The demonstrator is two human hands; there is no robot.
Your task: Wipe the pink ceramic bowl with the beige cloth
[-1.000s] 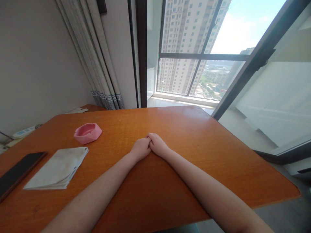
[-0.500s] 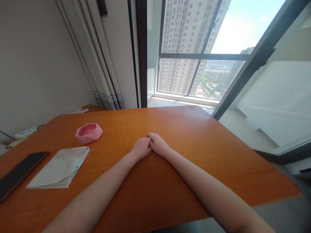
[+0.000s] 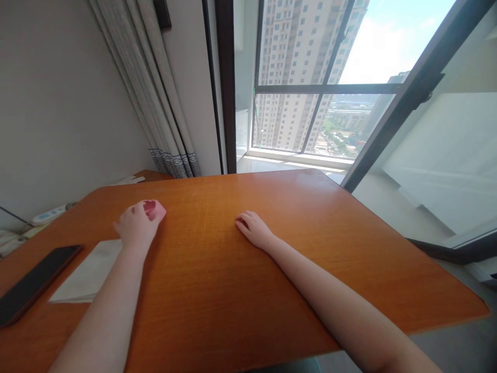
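A pink ashtray with faceted sides sits at the left of the wooden table. My left hand is over its near left side, fingers curled about the rim and one finger out to the left; the hand hides much of the ashtray. Under my left forearm's line lies a folded white cloth or paper, partly covered from view. My right hand rests on the middle of the table, holding nothing, fingers loosely bent with a gap beside the thumb.
A dark phone lies at the left. Behind it, a white power strip with a cable is by the wall. A grey curtain hangs beyond the far edge, and a dark-framed glass door stands at the right.
My hands have parted from their clasp. The left has moved left onto the pink ashtray, which has hardly shifted. My right hand has stayed in place.
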